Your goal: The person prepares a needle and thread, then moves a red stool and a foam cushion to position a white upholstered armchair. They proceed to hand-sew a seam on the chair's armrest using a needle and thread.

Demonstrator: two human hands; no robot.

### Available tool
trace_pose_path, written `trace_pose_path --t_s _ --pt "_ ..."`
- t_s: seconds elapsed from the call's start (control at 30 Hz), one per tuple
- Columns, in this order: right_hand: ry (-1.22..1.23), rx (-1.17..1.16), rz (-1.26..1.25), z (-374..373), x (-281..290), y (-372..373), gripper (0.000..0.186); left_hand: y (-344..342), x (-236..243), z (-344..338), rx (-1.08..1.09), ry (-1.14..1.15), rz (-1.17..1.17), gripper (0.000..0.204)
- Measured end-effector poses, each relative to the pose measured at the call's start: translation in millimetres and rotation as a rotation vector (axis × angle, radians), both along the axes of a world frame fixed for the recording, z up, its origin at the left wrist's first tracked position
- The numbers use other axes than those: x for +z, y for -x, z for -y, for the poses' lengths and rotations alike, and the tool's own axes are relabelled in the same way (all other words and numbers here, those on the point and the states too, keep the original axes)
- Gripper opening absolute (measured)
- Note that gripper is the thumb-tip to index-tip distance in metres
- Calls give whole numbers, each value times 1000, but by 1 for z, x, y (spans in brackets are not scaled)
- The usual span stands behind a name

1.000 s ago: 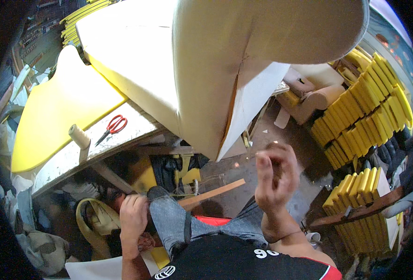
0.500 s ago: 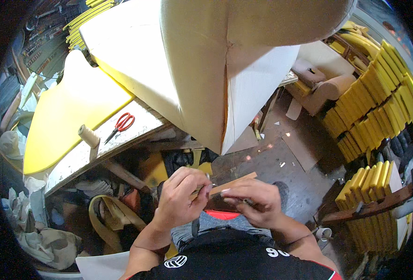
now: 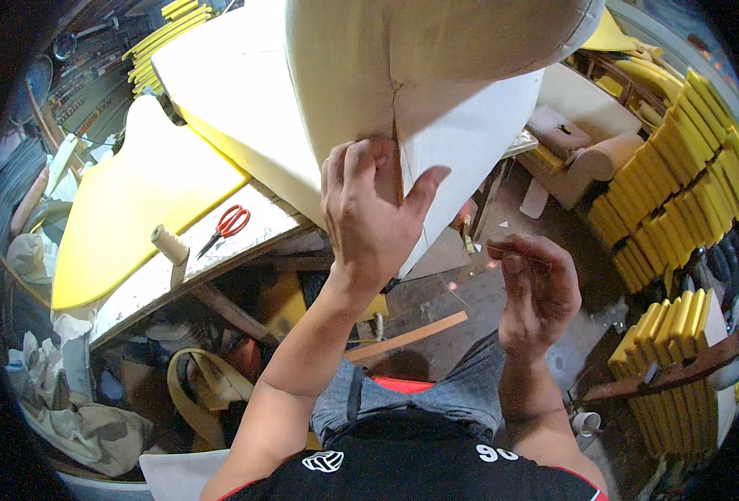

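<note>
A large cream upholstered piece [image 3: 344,92] stands before me, with a long open seam [image 3: 398,159] running down its front to a pointed lower corner. My left hand [image 3: 373,204] lies against the fabric beside this seam, thumb spread away from the bent fingers. Lower and to the right, my right hand [image 3: 540,292] is raised off the piece with its fingers curled toward the thumb; what they pinch is too small to make out. A fine thread [image 3: 448,288] shows faintly between the hands. Red-handled scissors [image 3: 227,227] and a thread spool [image 3: 170,245] rest on the bench at left.
Yellow foam [image 3: 127,209] lies on the white-topped bench [image 3: 257,225]. Stacked yellow padded pieces [image 3: 678,184] fill the right side. A wooden strip [image 3: 411,336] is by my lap, a white cup [image 3: 586,423] at lower right, and cloth scraps [image 3: 85,426] at lower left.
My hands were together above my lap and have parted. The left has moved up onto the upholstery at the seam; the right has moved up and to the right.
</note>
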State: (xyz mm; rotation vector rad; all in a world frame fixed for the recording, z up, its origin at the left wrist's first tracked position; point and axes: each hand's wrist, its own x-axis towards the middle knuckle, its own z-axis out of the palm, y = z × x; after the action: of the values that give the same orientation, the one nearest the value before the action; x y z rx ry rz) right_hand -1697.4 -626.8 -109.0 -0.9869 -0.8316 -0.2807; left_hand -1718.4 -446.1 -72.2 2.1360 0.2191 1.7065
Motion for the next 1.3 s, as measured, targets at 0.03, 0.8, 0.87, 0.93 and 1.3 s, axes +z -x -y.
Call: trace_pose_path --t_s 0.03,0.8,0.87,0.93,1.3 --pt "2 3 28 -2 4 -3 18 -5 2 0 27 7 4 25" --pt "-12 -254 459 -99 43 -71 16 -1 5 -40 -525 438 111 8" --pt "2 -261 454 -101 41 -71 15 -1 4 -42 -547 445 104 7" --pt "10 -277 463 -102 41 -70 16 0 4 -43 -531 428 88 7" --pt "37 -357 525 -102 42 -69 18 -1 3 -42 -556 434 123 7"
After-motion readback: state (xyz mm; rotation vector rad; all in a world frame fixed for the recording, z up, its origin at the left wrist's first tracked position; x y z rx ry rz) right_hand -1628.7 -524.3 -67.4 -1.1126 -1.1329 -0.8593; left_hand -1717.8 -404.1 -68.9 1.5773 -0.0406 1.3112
